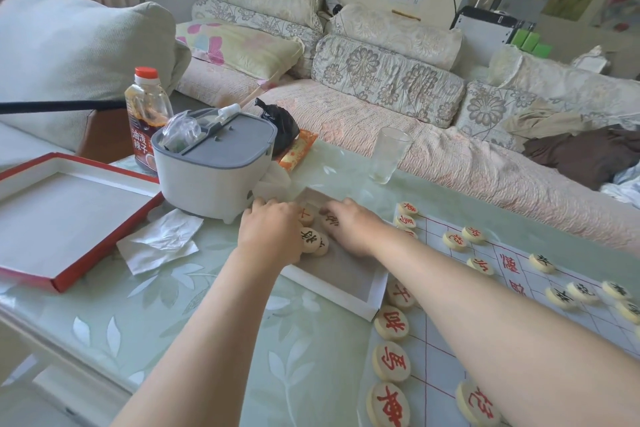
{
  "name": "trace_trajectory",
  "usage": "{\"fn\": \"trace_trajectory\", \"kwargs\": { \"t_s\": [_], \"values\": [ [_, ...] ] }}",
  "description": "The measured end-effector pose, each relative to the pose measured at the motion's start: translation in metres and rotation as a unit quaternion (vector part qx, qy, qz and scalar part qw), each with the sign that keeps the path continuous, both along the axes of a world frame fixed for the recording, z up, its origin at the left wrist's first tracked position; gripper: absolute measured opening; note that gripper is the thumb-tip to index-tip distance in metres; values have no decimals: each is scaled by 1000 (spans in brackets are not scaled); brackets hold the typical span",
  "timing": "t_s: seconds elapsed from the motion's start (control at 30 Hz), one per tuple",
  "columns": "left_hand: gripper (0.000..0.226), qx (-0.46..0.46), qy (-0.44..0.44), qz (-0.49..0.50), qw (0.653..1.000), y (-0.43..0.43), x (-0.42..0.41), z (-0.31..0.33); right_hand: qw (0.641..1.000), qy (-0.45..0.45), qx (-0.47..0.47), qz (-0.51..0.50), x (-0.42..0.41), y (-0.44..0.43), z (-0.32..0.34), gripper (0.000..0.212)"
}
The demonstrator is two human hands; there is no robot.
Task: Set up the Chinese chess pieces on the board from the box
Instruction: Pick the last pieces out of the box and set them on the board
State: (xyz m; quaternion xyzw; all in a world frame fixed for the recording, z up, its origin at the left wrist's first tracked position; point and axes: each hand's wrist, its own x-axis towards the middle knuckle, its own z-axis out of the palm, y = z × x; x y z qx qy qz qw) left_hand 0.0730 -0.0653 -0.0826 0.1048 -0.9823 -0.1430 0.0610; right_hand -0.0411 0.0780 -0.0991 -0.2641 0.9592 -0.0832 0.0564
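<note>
pieces (310, 239): 4 show in the box (346, 291), under both hands' fingers (337, 210) | left hand (270, 229), right hand (349, 227): fingers curled over them, grip unclear | board (495, 246), right of fingers: red, black partly set | judged past halfway

Both bare forearms stretch forward and converge, the right crossing in from the lower right. The left hand (273, 230) is palm-down, its fingers curled under at the knuckles, and whether they grip anything is hidden beneath it. The right hand (349, 229) sits just beside it, angled leftward with the fingertips bent downward and the thumb out of sight.
</note>
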Motion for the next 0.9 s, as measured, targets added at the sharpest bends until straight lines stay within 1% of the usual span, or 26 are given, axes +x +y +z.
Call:
{"fn": "trace_trajectory", "kwargs": {
  "t_s": [0.07, 0.13, 0.2, 0.27, 0.33, 0.4, 0.43, 0.47, 0.53, 0.6, 0.67, 0.73, 0.8, 0.9],
  "values": [
    [65, 65, 33, -6, 997, 2, -1, 0, 996, -25, -81, -19, 5, 3, 5, 51],
    [65, 144, 63, -30, 987, 5, -3, 1, 981, -67, -178, -46, 10, 0, 14, 55],
    [66, 191, 79, -62, 976, 8, -3, 2, 960, -106, -254, -58, 16, -4, 22, 52],
    [62, 220, 95, -65, 969, 9, -4, 2, 945, -135, -295, -50, 21, -8, 28, 45],
    [48, 221, 119, -46, 967, 7, -7, 2, 933, -160, -322, -31, 25, -11, 33, 40],
    [24, 217, 137, -16, 966, 4, -8, 3, 921, -183, -343, -29, 26, -14, 35, 40],
    [14, 225, 135, 2, 965, 2, -7, 5, 920, -188, -343, -36, 25, -16, 35, 38],
    [10, 234, 124, 20, 964, 0, -6, 7, 924, -184, -331, -45, 23, -18, 33, 33],
    [21, 250, 107, 44, 961, -5, -4, 8, 945, -149, -287, -57, 17, -21, 27, 23],
    [28, 262, 108, 55, 958, -10, -4, 6, 973, -94, -208, -41, 10, -21, 19, 28],
    [26, 261, 107, 60, 958, -12, -3, 5, 991, -49, -124, -9, 7, -23, 14, 32],
    [34, 240, 105, 56, 963, -12, -2, 4, 996, -33, -82, 13, 4, -27, 10, 25],
    [40, 220, 102, 46, 969, -11, -2, 5, 998, -25, -54, 35, 0, -32, 7, 25],
    [39, 217, 94, 42, 971, -10, -3, 5, 998, 4, -33, 59, -4, -38, 4, 21]
  ]
}}
